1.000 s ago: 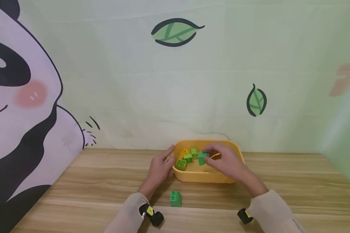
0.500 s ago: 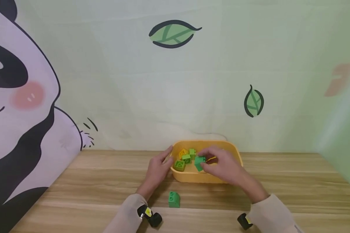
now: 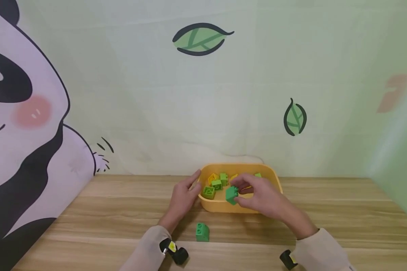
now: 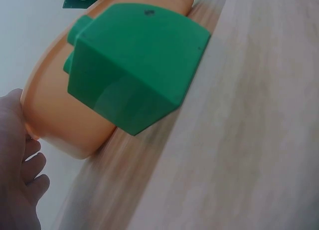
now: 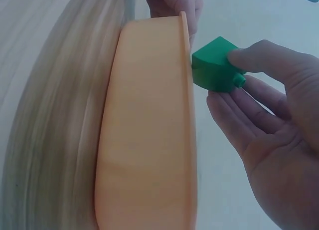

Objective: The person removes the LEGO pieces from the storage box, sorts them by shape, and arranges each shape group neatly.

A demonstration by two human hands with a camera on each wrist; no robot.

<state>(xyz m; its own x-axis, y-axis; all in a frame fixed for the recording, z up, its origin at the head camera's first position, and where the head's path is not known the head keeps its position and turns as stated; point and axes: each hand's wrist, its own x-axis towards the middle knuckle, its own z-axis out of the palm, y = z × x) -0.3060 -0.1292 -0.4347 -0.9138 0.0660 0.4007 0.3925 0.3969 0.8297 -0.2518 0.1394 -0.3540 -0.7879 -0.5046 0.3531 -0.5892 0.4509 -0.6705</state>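
Observation:
My right hand (image 3: 262, 194) pinches a green toy brick (image 3: 231, 195) between thumb and fingers, over the front rim of the yellow-orange bin (image 3: 217, 206). In the right wrist view the held brick (image 5: 215, 65) has a slanted face, and its studs point toward the palm. At the bin's left end, my left hand (image 3: 184, 195) rests against the rim with thumb and index finger spread. A second green sloped brick (image 3: 202, 232) stands on the table in front of the bin, studs up; it looms large in the left wrist view.
Inside the bin lie several light-green bricks (image 3: 208, 192) and yellow bricks (image 3: 213, 177), mostly at the left; my right hand partly hides others. A wood-grain table (image 3: 122, 210) meets a pale green wall cloth (image 3: 139, 94) with leaf and panda prints behind the bin.
My right hand has brought the held green brick toward me, from over the bin's inside to its front rim, tilting it. My left hand has stayed at the bin's left end.

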